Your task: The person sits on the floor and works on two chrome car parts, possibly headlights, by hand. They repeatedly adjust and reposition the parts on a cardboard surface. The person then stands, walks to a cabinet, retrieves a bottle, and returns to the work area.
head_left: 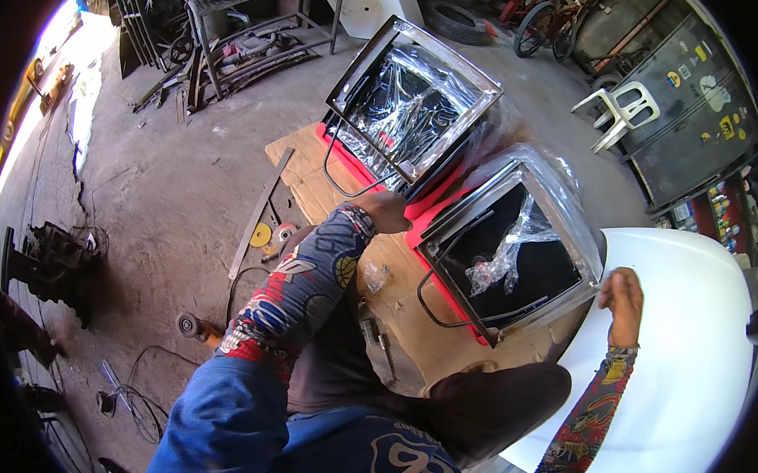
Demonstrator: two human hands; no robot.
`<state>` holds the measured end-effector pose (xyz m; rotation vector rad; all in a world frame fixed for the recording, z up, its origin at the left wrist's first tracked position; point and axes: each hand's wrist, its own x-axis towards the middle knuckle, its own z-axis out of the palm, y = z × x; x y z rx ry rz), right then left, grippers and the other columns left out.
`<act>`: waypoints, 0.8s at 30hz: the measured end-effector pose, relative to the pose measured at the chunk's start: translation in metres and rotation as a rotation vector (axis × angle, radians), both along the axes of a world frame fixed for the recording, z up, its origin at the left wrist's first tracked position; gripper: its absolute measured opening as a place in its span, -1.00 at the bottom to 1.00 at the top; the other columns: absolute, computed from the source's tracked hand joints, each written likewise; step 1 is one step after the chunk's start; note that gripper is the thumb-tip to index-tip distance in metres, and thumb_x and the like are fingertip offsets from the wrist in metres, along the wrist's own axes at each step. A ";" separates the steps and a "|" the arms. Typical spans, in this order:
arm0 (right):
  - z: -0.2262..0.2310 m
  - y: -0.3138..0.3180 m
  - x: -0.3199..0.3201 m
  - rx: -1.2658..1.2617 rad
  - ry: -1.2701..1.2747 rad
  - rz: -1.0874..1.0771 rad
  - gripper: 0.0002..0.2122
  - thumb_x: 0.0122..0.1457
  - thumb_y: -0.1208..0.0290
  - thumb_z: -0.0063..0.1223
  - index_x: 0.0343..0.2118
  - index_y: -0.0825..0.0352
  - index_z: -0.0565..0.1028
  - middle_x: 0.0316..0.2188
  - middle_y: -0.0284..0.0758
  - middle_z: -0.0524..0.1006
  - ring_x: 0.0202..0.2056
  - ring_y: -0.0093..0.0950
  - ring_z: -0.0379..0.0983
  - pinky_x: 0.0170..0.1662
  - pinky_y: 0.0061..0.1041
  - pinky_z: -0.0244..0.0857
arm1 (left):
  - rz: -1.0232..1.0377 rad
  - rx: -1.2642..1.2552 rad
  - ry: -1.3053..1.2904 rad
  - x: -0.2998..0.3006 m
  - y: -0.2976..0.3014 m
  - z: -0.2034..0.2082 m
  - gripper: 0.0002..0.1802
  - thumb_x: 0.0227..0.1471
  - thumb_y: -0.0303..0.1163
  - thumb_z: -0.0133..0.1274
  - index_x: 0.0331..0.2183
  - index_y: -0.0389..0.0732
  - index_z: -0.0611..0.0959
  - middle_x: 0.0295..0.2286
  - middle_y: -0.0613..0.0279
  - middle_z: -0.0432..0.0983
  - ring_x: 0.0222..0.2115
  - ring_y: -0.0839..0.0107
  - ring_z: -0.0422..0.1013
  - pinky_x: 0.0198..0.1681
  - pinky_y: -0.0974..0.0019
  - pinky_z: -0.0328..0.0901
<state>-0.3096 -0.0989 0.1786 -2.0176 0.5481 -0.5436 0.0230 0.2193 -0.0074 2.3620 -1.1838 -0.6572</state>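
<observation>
Cardboard [302, 167] under left metal frame [448, 54] and right metal frame [559, 217], plastic [400, 89] inside both, left hand [386, 211] and right hand [622, 298] apart nearby, grips unclear, white panel [686, 360] near right, grinder [196, 327] near left

Fisheye's peering down, close above the blue T-shirt [328, 444], facing forward past it; rim's seemingly just black.

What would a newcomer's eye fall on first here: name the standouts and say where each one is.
First come two red-edged, metal-framed pieces with clear plastic, the far framed piece and the near framed piece, on cardboard around the middle. Next is the big, glossy white panel at the right. The left hand shows by the two pieces' red edges, the right hand near the near piece's right corner.
</observation>
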 end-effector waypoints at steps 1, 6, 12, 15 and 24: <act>-0.009 -0.005 0.004 0.040 0.121 0.068 -0.83 0.30 0.26 0.00 -0.24 0.27 0.47 -0.49 -0.47 0.46 -0.51 -0.69 0.35 -0.46 -0.65 0.21 | -0.017 0.017 -0.018 -0.001 -0.005 -0.003 -0.51 0.00 -0.06 0.01 -0.41 -0.38 0.67 -0.44 -0.15 0.59 -0.35 0.01 0.55 -0.28 0.04 0.39; -0.120 -0.038 0.008 0.259 0.545 0.134 -0.82 0.28 0.26 0.03 -0.22 0.25 0.47 -0.47 -0.43 0.52 -0.52 -0.66 0.39 -0.44 -0.64 0.26 | -0.046 0.048 -0.087 -0.009 -0.021 -0.004 -0.48 -0.02 -0.02 0.09 -0.29 -0.34 0.68 -0.33 -0.19 0.58 -0.25 -0.05 0.54 -0.20 0.04 0.42; -0.223 -0.021 -0.015 -0.325 1.033 0.465 -0.61 0.10 0.11 0.21 -0.15 0.32 0.51 -0.31 -0.13 0.60 -0.23 -0.15 0.55 -0.10 -0.26 0.37 | -0.072 0.083 -0.062 -0.032 -0.029 0.017 -0.59 0.06 -0.09 0.11 -0.28 -0.29 0.63 -0.35 -0.17 0.58 -0.27 -0.05 0.52 -0.19 0.05 0.38; -0.224 -0.020 -0.013 0.007 0.809 0.342 -0.60 0.10 0.10 0.20 -0.12 0.29 0.50 -0.33 -0.10 0.61 -0.21 -0.16 0.55 -0.13 -0.24 0.38 | -0.025 0.098 -0.037 -0.040 -0.038 0.022 -0.59 0.04 -0.10 0.12 -0.31 -0.31 0.62 -0.37 -0.16 0.58 -0.27 -0.07 0.51 -0.19 0.04 0.38; -0.198 -0.027 -0.014 -0.164 0.846 0.286 -0.63 0.10 0.14 0.19 -0.12 0.28 0.50 -0.35 -0.13 0.59 -0.24 -0.16 0.54 -0.17 -0.23 0.37 | -0.101 0.015 -0.093 -0.056 -0.066 0.019 -0.57 0.02 -0.13 0.15 -0.28 -0.36 0.61 -0.40 -0.18 0.58 -0.29 -0.10 0.52 -0.19 0.02 0.39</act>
